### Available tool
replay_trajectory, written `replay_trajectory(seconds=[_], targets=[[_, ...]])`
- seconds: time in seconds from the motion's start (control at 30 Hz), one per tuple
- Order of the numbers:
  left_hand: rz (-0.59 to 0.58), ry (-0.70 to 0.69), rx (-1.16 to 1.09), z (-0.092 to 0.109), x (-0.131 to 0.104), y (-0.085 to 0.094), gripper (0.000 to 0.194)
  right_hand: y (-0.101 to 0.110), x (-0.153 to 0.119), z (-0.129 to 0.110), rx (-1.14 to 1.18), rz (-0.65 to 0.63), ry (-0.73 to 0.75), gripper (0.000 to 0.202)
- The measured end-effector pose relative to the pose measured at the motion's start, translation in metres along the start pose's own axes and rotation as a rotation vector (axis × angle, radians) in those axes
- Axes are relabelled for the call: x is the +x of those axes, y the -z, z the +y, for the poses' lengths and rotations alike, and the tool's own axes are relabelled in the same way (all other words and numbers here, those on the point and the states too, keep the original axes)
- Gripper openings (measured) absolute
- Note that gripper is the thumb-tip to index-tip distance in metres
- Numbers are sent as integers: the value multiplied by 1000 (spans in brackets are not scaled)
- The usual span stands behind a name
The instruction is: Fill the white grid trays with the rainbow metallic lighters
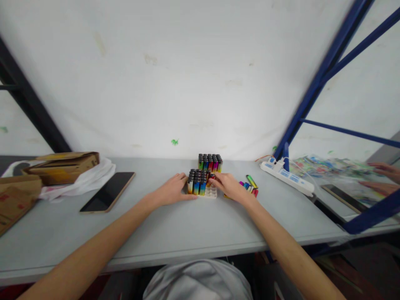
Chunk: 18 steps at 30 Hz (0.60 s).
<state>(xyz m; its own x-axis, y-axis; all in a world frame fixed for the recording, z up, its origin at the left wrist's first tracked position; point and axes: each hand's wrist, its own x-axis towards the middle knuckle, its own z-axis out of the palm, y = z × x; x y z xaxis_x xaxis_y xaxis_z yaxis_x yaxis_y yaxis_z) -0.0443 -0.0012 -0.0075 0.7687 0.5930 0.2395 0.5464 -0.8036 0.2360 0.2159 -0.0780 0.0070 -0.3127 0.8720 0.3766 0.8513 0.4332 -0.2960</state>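
A white tray (211, 193) on the grey table holds several upright lighters (196, 185) with black tops in its left part; cups at its front right show bare. My left hand (173, 190) lies at the tray's left side, thumb along the front edge and fingers spread. Over the tray's right part, my right hand (229, 186) has its fingers closed on a red lighter (212, 176). Behind stands a second block of upright lighters (210, 161). Loose lighters (251, 187) lie right of my right hand, partly hidden by it.
On the left are a phone (108, 192), an open cardboard box (62, 168) and a white plastic bag (90, 179). A power strip (287, 178) and blue rack post (309, 100) stand right. Another person's hands (386, 179) show at far right.
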Motion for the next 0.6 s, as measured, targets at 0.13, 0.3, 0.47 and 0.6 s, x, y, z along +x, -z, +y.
replay_trajectory(seconds=[0.13, 0.3, 0.47, 0.6], targets=[[-6, -4, -15, 2, -1, 3, 65, 0, 0, -3, -10, -20, 14, 32], [-2, -1, -26, 2, -1, 5, 64, 34, -4, 13, 135, 72, -33, 36], [-20, 22, -3, 0, 0, 2, 68, 81, -30, 33, 157, 73, -121, 31], [-6, 15, -21, 0, 0, 2, 67, 78, -66, 33, 86, -137, -86, 24]])
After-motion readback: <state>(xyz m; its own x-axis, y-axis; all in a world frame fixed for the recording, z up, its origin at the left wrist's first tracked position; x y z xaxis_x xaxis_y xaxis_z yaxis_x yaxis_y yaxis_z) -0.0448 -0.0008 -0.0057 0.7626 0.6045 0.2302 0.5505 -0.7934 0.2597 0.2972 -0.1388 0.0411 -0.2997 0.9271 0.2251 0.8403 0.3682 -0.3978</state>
